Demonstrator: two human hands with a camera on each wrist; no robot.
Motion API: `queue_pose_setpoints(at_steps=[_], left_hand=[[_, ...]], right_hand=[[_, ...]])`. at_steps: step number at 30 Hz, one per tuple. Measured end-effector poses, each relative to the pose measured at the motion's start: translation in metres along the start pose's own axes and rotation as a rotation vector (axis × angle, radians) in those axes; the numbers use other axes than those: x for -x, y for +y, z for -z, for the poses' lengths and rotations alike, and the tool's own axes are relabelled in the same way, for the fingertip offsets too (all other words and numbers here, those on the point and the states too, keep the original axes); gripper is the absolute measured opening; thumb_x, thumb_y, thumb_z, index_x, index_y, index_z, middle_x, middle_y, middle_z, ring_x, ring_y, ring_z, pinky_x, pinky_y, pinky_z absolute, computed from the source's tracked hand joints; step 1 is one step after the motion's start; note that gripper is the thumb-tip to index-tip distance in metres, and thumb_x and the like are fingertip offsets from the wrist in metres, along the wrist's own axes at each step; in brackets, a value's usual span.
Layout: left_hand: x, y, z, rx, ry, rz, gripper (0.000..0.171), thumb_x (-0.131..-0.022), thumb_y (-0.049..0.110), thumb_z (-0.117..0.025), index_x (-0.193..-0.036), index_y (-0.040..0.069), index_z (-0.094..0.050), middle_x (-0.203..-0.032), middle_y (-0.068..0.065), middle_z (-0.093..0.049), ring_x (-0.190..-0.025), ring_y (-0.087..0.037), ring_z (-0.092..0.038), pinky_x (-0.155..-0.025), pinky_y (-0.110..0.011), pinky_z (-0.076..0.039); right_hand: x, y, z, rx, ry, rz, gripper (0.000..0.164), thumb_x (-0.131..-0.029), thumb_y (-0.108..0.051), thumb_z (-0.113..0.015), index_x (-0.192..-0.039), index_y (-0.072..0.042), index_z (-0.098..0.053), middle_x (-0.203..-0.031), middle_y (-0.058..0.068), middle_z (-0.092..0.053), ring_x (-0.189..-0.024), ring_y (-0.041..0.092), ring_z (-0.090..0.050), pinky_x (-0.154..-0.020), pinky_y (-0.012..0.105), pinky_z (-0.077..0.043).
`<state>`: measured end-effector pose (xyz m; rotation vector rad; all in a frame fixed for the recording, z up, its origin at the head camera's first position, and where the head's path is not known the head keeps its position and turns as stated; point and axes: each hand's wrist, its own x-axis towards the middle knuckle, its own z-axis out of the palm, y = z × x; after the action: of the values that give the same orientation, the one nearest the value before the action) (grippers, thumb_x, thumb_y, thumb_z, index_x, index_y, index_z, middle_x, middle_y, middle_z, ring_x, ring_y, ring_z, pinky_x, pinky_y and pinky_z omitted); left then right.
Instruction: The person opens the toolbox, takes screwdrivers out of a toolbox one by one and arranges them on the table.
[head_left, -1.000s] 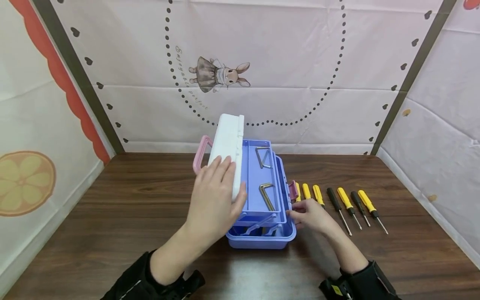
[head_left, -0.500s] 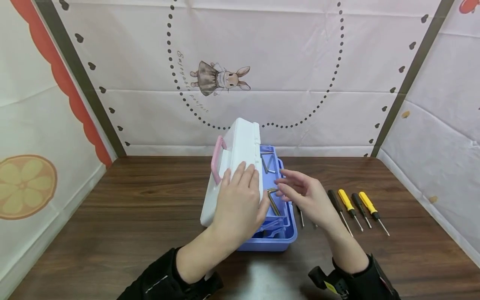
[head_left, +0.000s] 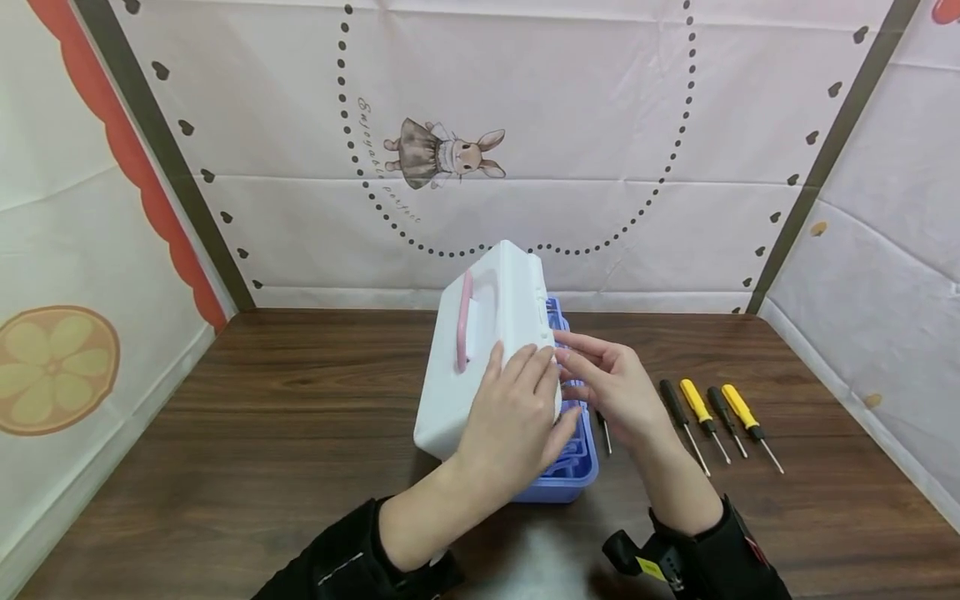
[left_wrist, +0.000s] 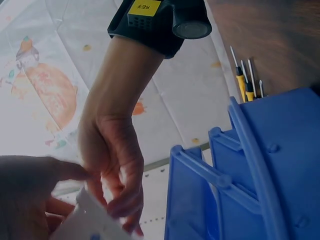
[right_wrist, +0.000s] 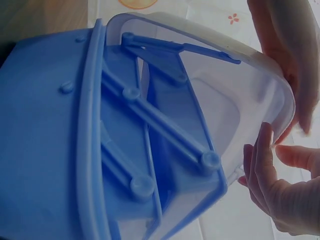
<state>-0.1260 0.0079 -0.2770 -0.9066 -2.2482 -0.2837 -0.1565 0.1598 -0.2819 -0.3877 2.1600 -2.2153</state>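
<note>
A blue toolbox [head_left: 558, 492] with a white lid [head_left: 450, 400] and a pink carrying handle [head_left: 464, 321] stands on the table, its lid partly lowered. On the lid's top lies my left hand [head_left: 517, 408], fingers extended. My right hand [head_left: 618, 387] is at the lid's right edge; in the right wrist view its fingertips [right_wrist: 266, 131] touch the rim and the thumb stands apart. Beneath the lid, linked blue arms carry the raised trays [right_wrist: 175, 120]. From the head view, the trays' contents are hidden by the lid and hands.
Right of the toolbox, several screwdrivers with yellow handles [head_left: 696, 402] or black handles [head_left: 672, 402] lie in a row on the wooden table [head_left: 225, 433]. One screwdriver shaft [head_left: 604, 433] shows beside the right hand. A printed white cloth [head_left: 562, 125] forms the back wall.
The lid has swung rightward and down over the trays under my left hand, covering the hex keys. My right hand has risen from beside the pink latch to the lid's edge.
</note>
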Motion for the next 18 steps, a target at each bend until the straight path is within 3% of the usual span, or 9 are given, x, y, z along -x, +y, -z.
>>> queue_pose_setpoints(at_steps=[2, 4, 7, 9, 11, 14, 18], left_hand=[[0.004, -0.005, 0.0, 0.145, 0.037, -0.017, 0.04, -0.08, 0.029, -0.062, -0.107, -0.001, -0.059, -0.122, -0.015, -0.049, -0.112, -0.025, -0.044, -0.096, -0.044, -0.032], [0.009, -0.013, 0.001, 0.275, 0.083, 0.006, 0.04, -0.081, 0.026, -0.062, -0.11, -0.001, -0.057, -0.127, -0.016, -0.043, -0.114, -0.025, -0.042, -0.096, -0.039, -0.034], [0.017, -0.03, 0.006, 0.362, 0.129, 0.126, 0.042, -0.082, 0.023, -0.062, -0.114, -0.003, -0.054, -0.13, -0.018, -0.04, -0.115, -0.026, -0.041, -0.092, -0.035, -0.039], [0.022, -0.044, 0.008, 0.376, 0.109, 0.243, 0.045, -0.084, 0.024, -0.06, -0.118, -0.004, -0.051, -0.131, -0.018, -0.039, -0.115, -0.028, -0.041, -0.092, -0.039, -0.038], [0.026, -0.059, 0.009, 0.386, 0.033, 0.375, 0.051, -0.086, 0.029, -0.056, -0.123, -0.004, -0.046, -0.133, -0.018, -0.035, -0.118, -0.03, -0.037, -0.094, -0.043, -0.035], [0.034, -0.08, 0.005, 0.428, -0.138, 0.536, 0.061, -0.089, 0.036, -0.05, -0.13, -0.006, -0.036, -0.137, -0.02, -0.029, -0.124, -0.033, -0.03, -0.099, -0.046, -0.027], [0.04, -0.097, -0.007, 0.507, -0.324, 0.629, 0.068, -0.09, 0.039, -0.047, -0.132, -0.011, -0.028, -0.136, -0.026, -0.029, -0.125, -0.036, -0.028, -0.1, -0.047, -0.023]], right_hand=[[0.001, 0.002, 0.003, -0.006, -0.003, 0.001, 0.039, -0.089, -0.008, -0.051, -0.124, 0.009, -0.043, -0.108, 0.015, -0.058, -0.079, 0.014, -0.06, -0.068, 0.028, -0.051], [0.002, 0.004, 0.006, 0.003, -0.011, 0.0, 0.04, -0.088, -0.006, -0.052, -0.124, 0.01, -0.043, -0.101, 0.01, -0.061, -0.076, 0.013, -0.06, -0.067, 0.027, -0.051], [0.003, 0.005, 0.01, 0.05, -0.025, -0.002, 0.042, -0.087, -0.006, -0.055, -0.124, 0.009, -0.043, -0.093, 0.009, -0.062, -0.072, 0.013, -0.06, -0.065, 0.027, -0.051], [0.004, 0.005, 0.013, 0.097, -0.026, -0.008, 0.043, -0.086, -0.009, -0.057, -0.124, 0.006, -0.045, -0.092, 0.01, -0.061, -0.07, 0.015, -0.06, -0.065, 0.029, -0.051], [0.005, 0.006, 0.017, 0.144, -0.022, -0.016, 0.044, -0.085, -0.012, -0.059, -0.124, 0.004, -0.046, -0.093, 0.012, -0.06, -0.07, 0.016, -0.06, -0.065, 0.031, -0.051], [0.007, 0.009, 0.022, 0.192, -0.022, -0.032, 0.044, -0.085, -0.013, -0.059, -0.124, 0.004, -0.047, -0.094, 0.015, -0.06, -0.071, 0.018, -0.06, -0.065, 0.032, -0.051], [0.009, 0.016, 0.03, 0.233, -0.027, -0.06, 0.044, -0.085, -0.012, -0.059, -0.123, 0.006, -0.047, -0.091, 0.015, -0.06, -0.07, 0.018, -0.061, -0.064, 0.035, -0.052]])
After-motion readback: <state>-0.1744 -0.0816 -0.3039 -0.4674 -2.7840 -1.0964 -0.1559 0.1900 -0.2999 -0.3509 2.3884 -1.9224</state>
